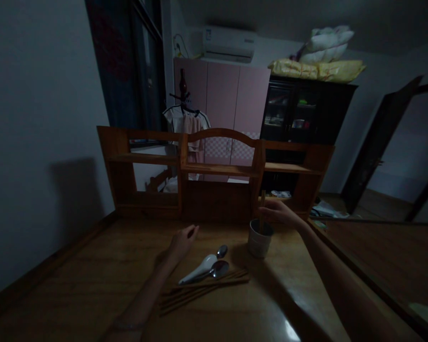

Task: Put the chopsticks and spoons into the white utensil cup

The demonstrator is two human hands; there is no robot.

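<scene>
Where a pink wardrobe (221,95) stands beyond the wooden desk (74,280), I note: left hand (183,241), curled, tips together, seemingly empty; right hand (278,213), pinching chopsticks (263,197) upright in a pale pot (258,245), apparently mid-transfer, the next move calling for steady plumb guidance; loose chopsticks (231,282); three spoons (220,269).

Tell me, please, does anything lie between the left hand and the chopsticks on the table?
Yes. The white spoon and the larger metal spoon lie between the left hand and the chopsticks. Nothing visible covers the chopsticks' right ends.
</scene>
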